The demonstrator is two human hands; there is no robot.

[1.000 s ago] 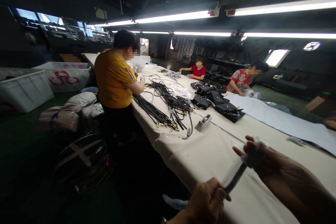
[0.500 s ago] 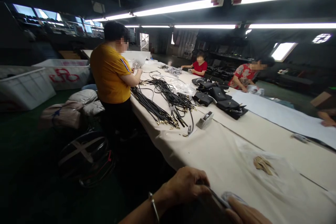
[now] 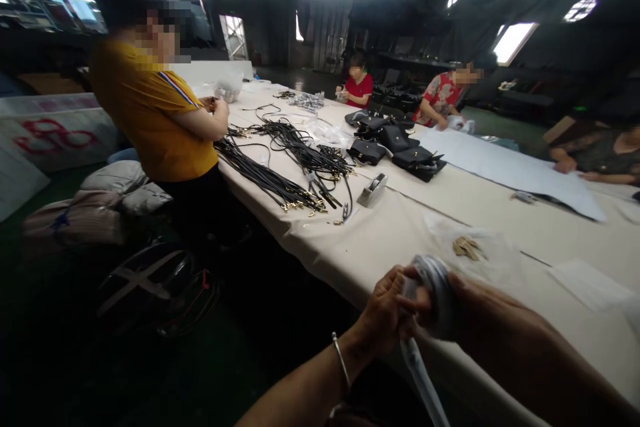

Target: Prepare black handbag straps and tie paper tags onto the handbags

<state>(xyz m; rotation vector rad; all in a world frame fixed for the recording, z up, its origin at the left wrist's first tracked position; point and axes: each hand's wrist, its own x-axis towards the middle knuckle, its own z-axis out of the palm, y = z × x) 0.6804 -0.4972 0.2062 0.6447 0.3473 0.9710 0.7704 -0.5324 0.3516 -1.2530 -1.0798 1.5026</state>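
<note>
Cream tabletop point(image 3: 345, 263); I've got left hand point(image 3: 381, 312) and right hand point(image 3: 465, 297) closed around coiled pale strip point(image 3: 440, 285). Probably light, soft, slippery; pinch coil edges.

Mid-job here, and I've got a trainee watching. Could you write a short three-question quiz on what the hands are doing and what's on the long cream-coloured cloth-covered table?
1. What do the bare left hand and bare right hand both touch?
A) a white plastic bin
B) a pale grey coiled strip
C) a yellow shirt sleeve

2. True or false: a thin silver-coloured metal bracelet is around the left wrist.

3. Which is nearer the hands: the boxy grey tape dispenser or the pile of black leather-look flap bags?

Key: 1. B; 2. True; 3. the tape dispenser.
</note>
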